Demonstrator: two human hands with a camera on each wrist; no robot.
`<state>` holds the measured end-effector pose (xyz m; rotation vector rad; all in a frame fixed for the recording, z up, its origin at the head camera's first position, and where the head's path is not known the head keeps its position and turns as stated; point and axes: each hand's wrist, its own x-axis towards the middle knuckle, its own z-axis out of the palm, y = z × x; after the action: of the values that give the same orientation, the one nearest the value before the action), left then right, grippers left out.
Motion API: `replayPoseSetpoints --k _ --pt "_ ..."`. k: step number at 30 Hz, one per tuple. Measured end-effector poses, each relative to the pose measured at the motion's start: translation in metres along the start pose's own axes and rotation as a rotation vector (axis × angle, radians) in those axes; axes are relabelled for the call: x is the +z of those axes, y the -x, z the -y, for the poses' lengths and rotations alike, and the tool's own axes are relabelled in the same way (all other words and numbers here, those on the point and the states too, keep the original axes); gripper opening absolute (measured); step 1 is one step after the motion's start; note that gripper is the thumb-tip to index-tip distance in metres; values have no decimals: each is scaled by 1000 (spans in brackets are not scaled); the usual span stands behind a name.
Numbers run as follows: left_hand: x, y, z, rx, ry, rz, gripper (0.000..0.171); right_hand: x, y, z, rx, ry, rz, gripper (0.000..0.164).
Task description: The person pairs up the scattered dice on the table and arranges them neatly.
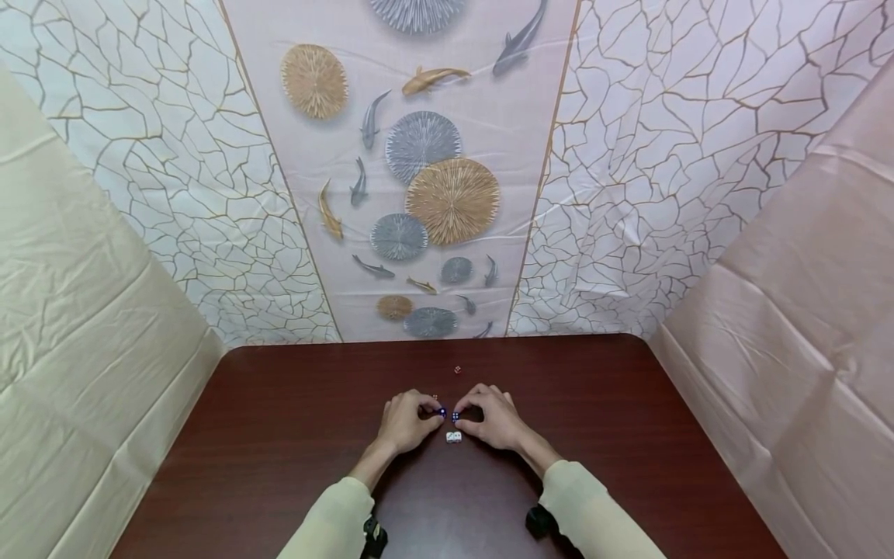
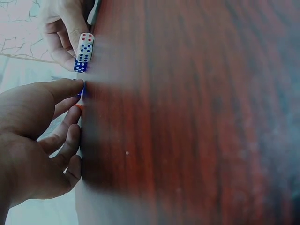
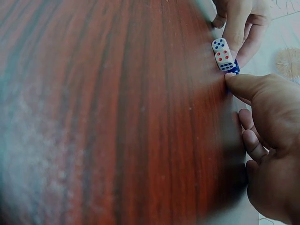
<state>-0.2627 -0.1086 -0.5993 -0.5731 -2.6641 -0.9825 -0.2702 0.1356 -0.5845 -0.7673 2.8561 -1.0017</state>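
Between thumb and index finger, my left hand point(image 1: 405, 421) pinches a dark blue die point(image 1: 442, 412) with white pips. My right hand point(image 1: 492, 417) pinches a second blue die point(image 1: 455, 417) just across from it, a small gap apart. Two white dice point(image 1: 454, 437) sit side by side on the table, nearer to me than the blue pair. The left wrist view shows the right hand's blue die point(image 2: 80, 65) beyond the white dice point(image 2: 86, 47); fingertips mostly cover the left one. In the right wrist view, my right thumb point(image 3: 241, 84) largely hides the die it holds.
A red die point(image 1: 457, 370) lies farther back on the dark brown wooden table point(image 1: 293, 435). Another small reddish die point(image 1: 434, 397) shows just beyond my left fingers. Patterned cloth point(image 1: 447, 194) hangs behind the table, with pale cloth at both sides.
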Motion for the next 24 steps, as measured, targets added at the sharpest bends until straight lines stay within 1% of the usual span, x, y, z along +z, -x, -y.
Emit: replayPoseSetpoints --k 1,2,3,6,9,13,24 --pt "0 0 0 3 -1 3 11 0 0 0 -2 -2 0 16" --pt "-1 0 -1 -9 0 13 11 0 0 0 -3 -2 0 16" --pt "-6 1 -8 -37 9 30 11 0 0 0 -4 -2 0 16" --pt "-10 1 -17 -102 4 74 12 0 0 0 -3 -1 2 15" --pt "-11 1 -23 -136 -13 100 12 0 -1 -1 0 1 3 15" --pt "-11 1 -25 -141 -10 104 11 0 0 0 -2 3 2 15" --pt "-8 2 -25 -142 -13 110 11 0 0 0 -8 -10 2 16"
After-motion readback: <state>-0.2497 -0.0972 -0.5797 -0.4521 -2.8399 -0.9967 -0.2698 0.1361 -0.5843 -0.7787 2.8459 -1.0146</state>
